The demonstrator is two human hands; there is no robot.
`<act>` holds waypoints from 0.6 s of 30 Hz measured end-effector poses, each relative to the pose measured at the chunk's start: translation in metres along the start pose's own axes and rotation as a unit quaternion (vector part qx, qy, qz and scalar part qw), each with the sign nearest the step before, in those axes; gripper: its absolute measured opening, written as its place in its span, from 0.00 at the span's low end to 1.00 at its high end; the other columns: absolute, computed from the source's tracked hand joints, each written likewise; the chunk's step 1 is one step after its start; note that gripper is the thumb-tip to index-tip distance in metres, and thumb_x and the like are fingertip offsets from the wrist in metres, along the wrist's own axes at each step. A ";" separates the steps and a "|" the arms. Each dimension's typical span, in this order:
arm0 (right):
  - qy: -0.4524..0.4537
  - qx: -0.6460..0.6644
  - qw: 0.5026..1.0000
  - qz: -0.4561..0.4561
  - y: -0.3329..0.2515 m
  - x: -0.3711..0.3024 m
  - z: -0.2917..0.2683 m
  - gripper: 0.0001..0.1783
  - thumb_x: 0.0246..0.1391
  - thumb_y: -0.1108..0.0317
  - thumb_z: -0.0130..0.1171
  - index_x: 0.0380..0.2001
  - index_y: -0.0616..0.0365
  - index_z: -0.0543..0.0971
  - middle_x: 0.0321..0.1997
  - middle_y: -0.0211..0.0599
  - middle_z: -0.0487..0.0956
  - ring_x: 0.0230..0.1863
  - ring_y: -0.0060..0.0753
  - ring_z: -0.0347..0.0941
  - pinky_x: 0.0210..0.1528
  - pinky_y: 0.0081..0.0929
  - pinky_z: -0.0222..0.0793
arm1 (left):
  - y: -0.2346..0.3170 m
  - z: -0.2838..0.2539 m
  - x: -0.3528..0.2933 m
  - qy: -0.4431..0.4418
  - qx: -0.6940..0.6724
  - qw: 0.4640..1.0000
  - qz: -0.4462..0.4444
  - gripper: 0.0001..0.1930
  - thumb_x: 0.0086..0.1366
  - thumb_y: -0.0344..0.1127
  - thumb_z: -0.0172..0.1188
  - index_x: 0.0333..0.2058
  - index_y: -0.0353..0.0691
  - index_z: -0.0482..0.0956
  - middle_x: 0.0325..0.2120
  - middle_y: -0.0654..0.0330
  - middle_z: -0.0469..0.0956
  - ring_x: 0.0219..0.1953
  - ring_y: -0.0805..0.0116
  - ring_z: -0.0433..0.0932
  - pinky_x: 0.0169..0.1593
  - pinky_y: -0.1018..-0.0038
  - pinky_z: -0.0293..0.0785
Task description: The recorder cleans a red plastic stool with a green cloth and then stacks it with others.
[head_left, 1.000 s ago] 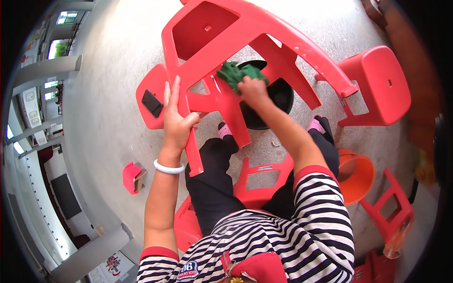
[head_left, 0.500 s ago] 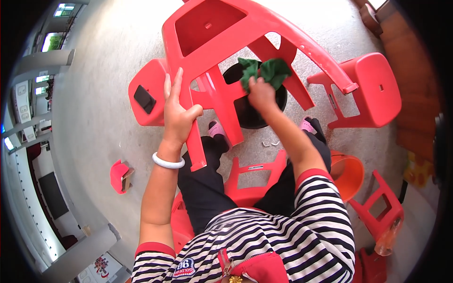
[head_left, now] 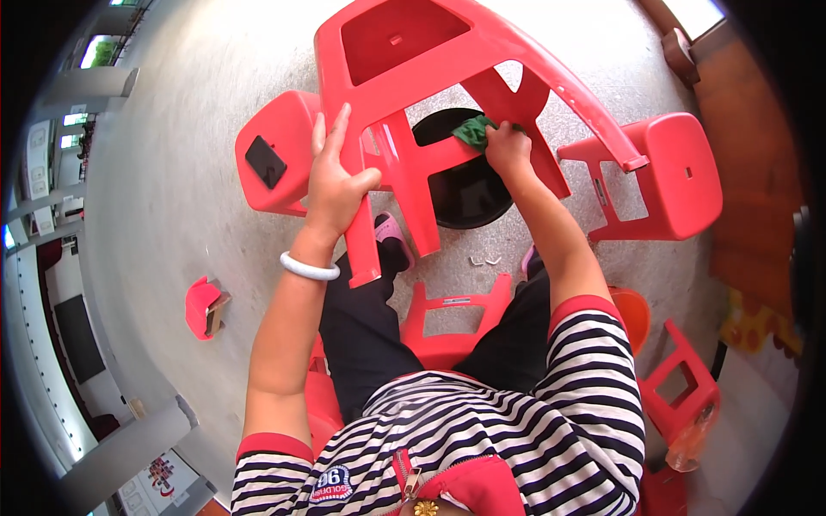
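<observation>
A red plastic stool [head_left: 413, 65] is tipped over in front of me, its legs spread toward me. At its left leg is my left hand [head_left: 337, 185], thumb across the leg, two fingers stretched up along it and the others partly hidden. My right hand [head_left: 509, 148] is closed on a green cloth [head_left: 475, 132], bunched up against the bar between the stool's legs. Under and behind these legs stands a round black basin [head_left: 471, 196].
A second red stool [head_left: 297, 129] at left carries a black phone [head_left: 266, 162]. Another red stool [head_left: 680, 181] stands at right. An orange bucket [head_left: 635, 316] and an overturned red stool [head_left: 680, 387] lie nearer. A red object [head_left: 202, 308] rests on the floor at left.
My right hand has moved slightly right with the cloth, which is now bunched smaller against the stool. The tipped stool and my left hand appear shifted slightly right in the view.
</observation>
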State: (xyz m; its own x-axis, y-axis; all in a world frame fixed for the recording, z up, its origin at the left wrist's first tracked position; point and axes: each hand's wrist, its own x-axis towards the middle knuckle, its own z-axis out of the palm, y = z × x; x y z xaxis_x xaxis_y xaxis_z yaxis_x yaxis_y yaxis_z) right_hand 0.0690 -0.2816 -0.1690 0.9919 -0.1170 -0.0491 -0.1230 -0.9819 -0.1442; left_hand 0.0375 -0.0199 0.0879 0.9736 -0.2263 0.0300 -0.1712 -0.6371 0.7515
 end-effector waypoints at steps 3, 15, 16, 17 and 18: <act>-0.050 0.040 0.998 0.028 -0.017 0.000 0.001 0.12 0.51 0.60 0.58 0.38 0.47 0.83 0.41 0.45 0.80 0.41 0.50 0.81 0.36 0.45 0.78 | -0.001 0.009 0.003 0.015 0.006 1.000 0.019 0.47 0.45 0.26 0.58 0.69 0.46 0.60 0.71 0.38 0.43 0.55 0.60 0.75 0.43 0.73 0.78; -0.369 0.716 0.586 0.085 -0.091 -0.007 -0.127 0.15 0.53 0.54 0.60 0.40 0.46 0.80 0.32 0.27 0.79 0.30 0.26 0.77 0.25 0.21 0.69 | -0.004 -0.001 -0.001 0.028 -0.004 1.000 -0.015 0.47 0.44 0.33 0.63 0.68 0.41 0.61 0.69 0.31 0.46 0.72 0.43 0.50 0.69 0.65 0.56; -0.371 0.731 0.565 0.095 -0.097 -0.006 -0.115 0.13 0.53 0.54 0.59 0.39 0.47 0.79 0.31 0.27 0.79 0.30 0.25 0.77 0.25 0.21 0.70 | -0.005 -0.003 0.000 0.029 -0.001 1.000 -0.006 0.47 0.44 0.33 0.63 0.68 0.41 0.61 0.69 0.31 0.46 0.72 0.43 0.51 0.69 0.65 0.56; -0.372 0.745 0.543 0.104 -0.103 -0.005 -0.101 0.12 0.54 0.54 0.58 0.37 0.48 0.78 0.29 0.28 0.78 0.30 0.23 0.77 0.25 0.21 0.70 | -0.005 -0.004 0.000 0.029 0.000 1.000 -0.004 0.47 0.44 0.33 0.63 0.68 0.41 0.61 0.69 0.31 0.46 0.72 0.43 0.51 0.69 0.65 0.56; -0.324 0.657 0.679 0.046 -0.109 -0.004 -0.087 0.15 0.55 0.52 0.59 0.39 0.50 0.78 0.38 0.34 0.79 0.30 0.30 0.78 0.31 0.24 0.74 | -0.005 -0.006 -0.002 0.026 -0.006 1.000 -0.010 0.47 0.44 0.32 0.63 0.68 0.41 0.61 0.69 0.31 0.46 0.72 0.44 0.51 0.69 0.65 0.56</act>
State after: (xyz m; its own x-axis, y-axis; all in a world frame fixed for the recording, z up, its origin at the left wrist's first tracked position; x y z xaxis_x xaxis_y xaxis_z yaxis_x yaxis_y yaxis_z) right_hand 0.0814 -0.1867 -0.0673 0.8077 0.3398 -0.4817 -0.5288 0.0564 -0.8469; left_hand 0.0374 -0.0121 0.0882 0.9833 -0.1751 0.0489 -0.1504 -0.6327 0.7597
